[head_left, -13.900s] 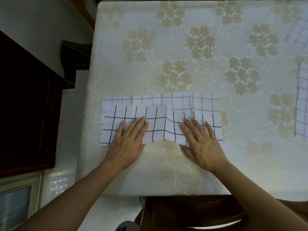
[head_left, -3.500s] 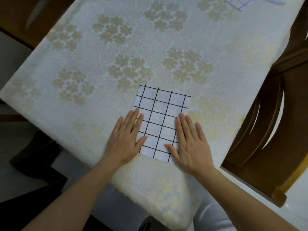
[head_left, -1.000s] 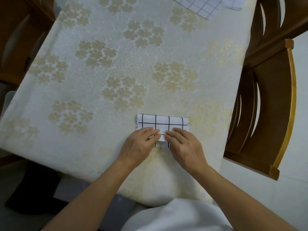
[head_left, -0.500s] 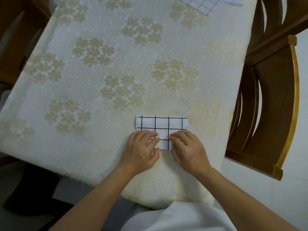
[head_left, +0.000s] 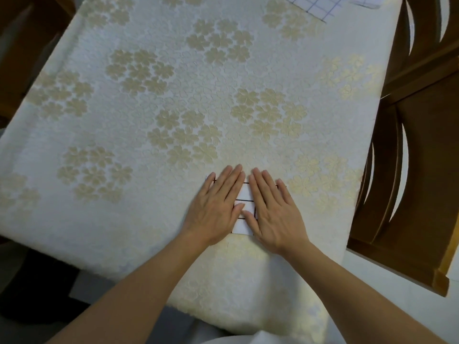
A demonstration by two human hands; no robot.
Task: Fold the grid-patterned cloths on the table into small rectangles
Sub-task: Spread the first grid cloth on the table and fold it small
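Note:
A small folded white cloth with a black grid (head_left: 244, 194) lies near the table's front edge, right of centre. My left hand (head_left: 216, 207) lies flat on its left part with straight fingers. My right hand (head_left: 274, 209) lies flat on its right part, fingers straight too. Only a narrow strip of the cloth shows between the two hands. Another grid-patterned cloth (head_left: 315, 3) lies unfolded at the far right edge of the table, cut off by the frame.
The table wears a cream tablecloth with gold flower clusters (head_left: 173, 108). A brown wooden chair (head_left: 407, 170) stands close against the table's right side. Dark wooden furniture (head_left: 22, 33) shows at the far left.
Half a second ago both hands pinched the cloth's near edge with curled fingers. Now the fingers are stretched out and both palms lie flat over the cloth, covering most of it.

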